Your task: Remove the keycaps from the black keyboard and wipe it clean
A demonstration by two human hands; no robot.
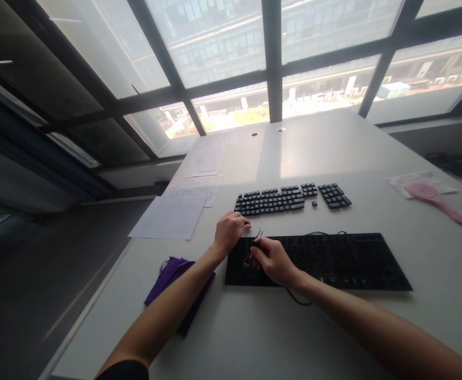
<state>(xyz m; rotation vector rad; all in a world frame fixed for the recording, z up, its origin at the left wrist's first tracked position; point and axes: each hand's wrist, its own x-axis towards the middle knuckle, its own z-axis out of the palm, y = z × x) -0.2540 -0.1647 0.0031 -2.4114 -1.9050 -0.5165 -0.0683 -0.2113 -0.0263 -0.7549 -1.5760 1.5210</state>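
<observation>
A black keyboard base (345, 261) without its keycaps lies on the white table. Behind it, loose black keycaps (270, 202) are laid out in keyboard order, with a single keycap (314, 203) a little apart. My left hand (231, 230) is closed on a small black keycap (247, 223) between the fingertips, just behind the base's left end. Over the left part of the base, my right hand (272, 257) grips a small wire tool (260, 231) whose prongs point up and away from me.
A purple cloth (170, 274) lies left of the base, partly under my left forearm. Printed sheets (171, 216) cover the table's left side. At the right, a pink hairbrush (432, 198) rests partly on a clear bag. A cable (297, 301) shows at the base's front edge.
</observation>
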